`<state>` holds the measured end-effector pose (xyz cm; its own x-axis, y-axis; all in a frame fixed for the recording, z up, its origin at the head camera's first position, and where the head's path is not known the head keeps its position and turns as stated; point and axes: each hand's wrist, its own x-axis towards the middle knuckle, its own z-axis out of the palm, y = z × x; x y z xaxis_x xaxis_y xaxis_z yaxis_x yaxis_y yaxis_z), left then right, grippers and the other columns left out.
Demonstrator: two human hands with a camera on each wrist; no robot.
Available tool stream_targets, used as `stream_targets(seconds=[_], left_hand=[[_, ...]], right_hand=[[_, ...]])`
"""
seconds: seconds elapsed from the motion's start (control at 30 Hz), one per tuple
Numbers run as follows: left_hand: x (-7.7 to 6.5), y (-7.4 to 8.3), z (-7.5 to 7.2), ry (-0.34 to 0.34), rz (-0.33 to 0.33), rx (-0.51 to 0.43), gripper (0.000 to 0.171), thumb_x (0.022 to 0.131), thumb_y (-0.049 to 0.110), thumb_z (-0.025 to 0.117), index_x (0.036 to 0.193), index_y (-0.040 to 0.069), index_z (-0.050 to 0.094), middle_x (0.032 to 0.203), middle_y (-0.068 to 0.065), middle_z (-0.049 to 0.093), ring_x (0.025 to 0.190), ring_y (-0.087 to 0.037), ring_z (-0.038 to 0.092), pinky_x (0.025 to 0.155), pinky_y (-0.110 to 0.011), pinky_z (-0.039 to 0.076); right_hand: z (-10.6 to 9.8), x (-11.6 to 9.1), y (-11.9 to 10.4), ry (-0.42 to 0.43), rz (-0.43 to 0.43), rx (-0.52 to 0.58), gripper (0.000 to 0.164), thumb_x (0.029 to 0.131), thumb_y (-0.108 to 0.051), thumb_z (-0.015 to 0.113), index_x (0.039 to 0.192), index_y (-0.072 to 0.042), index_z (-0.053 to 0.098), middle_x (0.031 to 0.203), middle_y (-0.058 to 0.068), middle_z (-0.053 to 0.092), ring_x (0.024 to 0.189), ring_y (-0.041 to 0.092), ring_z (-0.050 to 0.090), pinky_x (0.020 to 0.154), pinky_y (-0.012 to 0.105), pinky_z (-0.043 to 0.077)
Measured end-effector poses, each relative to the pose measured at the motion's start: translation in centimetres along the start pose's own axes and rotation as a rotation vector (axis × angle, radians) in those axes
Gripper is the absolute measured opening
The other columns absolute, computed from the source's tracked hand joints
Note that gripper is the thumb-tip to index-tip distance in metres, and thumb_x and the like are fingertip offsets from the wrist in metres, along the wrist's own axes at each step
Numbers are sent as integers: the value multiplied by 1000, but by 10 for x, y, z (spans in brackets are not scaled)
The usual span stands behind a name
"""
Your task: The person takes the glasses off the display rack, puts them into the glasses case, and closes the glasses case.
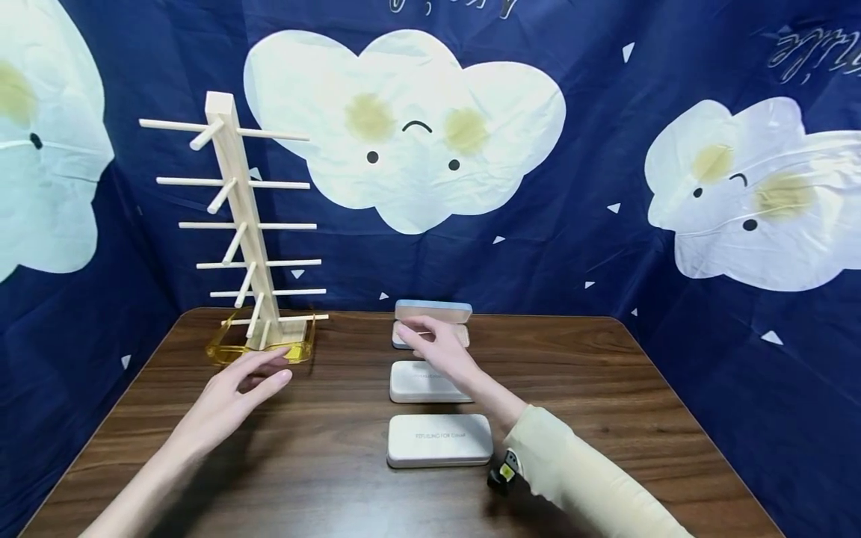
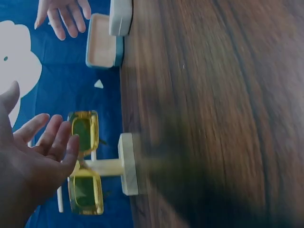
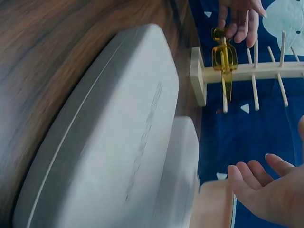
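Observation:
A pair of yellow-framed glasses point(image 1: 304, 353) sits on the low pegs of a wooden peg rack point(image 1: 244, 187), near its base. My left hand point(image 1: 225, 400) is right in front of them with its fingers loosely bent and holding nothing; in the left wrist view its fingertips overlap the glasses frame point(image 2: 97, 133). Over an open glasses case point(image 1: 433, 309), blue outside and pinkish inside, hovers my right hand point(image 1: 447, 359). Its fingers are relaxed, with nothing held in them. The right hand hides part of the case's lower half.
Two closed white glasses cases stand in a row before the open one: a middle case point(image 1: 409, 382) under the right forearm and a front case point(image 1: 440, 439) with printed lettering. All rest on a brown wood-grain table point(image 1: 336, 478). Behind hangs a blue cloth point(image 1: 572, 261) with clouds.

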<state>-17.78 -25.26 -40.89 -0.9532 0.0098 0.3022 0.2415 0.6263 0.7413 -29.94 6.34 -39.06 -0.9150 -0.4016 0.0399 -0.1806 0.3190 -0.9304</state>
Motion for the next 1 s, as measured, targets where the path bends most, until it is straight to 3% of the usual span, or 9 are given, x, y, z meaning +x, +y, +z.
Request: stream_targets(seconds=[0.2,0.3,0.43,0.53,0.7,0.87,1.0], left_hand=[[-4,-7,-15,-2,-96,39,45,103,38,62,143,18,61,127,-4,70,101,22,51,83,-8,43],[-6,-13,-24,21,-125,26,44,104,40,59,141,18,63,122,15,71,101,24,52,83,-7,42],[-6,-24,-36,69,-94,-87,41,108,32,52,138,6,63,104,31,71,94,14,65,80,-9,49],[-6,-34,-45,97,-73,-157,39,110,27,47,136,2,63,98,26,73,89,4,71,77,-13,54],[-4,-48,-58,135,-91,-207,34,111,26,45,131,10,67,96,21,74,87,3,72,76,-13,55],[2,-59,-66,178,-133,-332,24,110,24,49,120,25,71,91,18,76,81,2,71,71,-12,54],[8,-66,-69,208,-172,-433,21,108,24,53,114,28,73,88,17,76,79,2,70,69,-11,54]], right_hand=[[15,4,-7,-22,21,33,52,100,-49,63,139,-15,62,138,6,65,126,21,65,103,46,57],[23,7,-9,-30,33,70,50,100,-47,63,136,-12,63,135,9,66,124,23,66,102,46,57],[35,13,-12,-40,56,128,49,101,-45,63,132,-7,64,131,13,67,121,28,68,99,43,59],[45,18,-14,-52,81,159,50,101,-45,63,132,-5,63,133,16,67,123,33,67,95,40,60],[60,23,-17,-66,104,180,51,101,-45,63,132,-4,63,131,17,69,117,29,71,93,39,61],[73,27,-18,-73,110,196,50,100,-45,64,129,-5,65,124,14,73,109,22,73,91,38,62],[80,29,-17,-67,120,212,48,100,-44,64,127,-4,66,120,15,74,106,24,74,91,42,62]])
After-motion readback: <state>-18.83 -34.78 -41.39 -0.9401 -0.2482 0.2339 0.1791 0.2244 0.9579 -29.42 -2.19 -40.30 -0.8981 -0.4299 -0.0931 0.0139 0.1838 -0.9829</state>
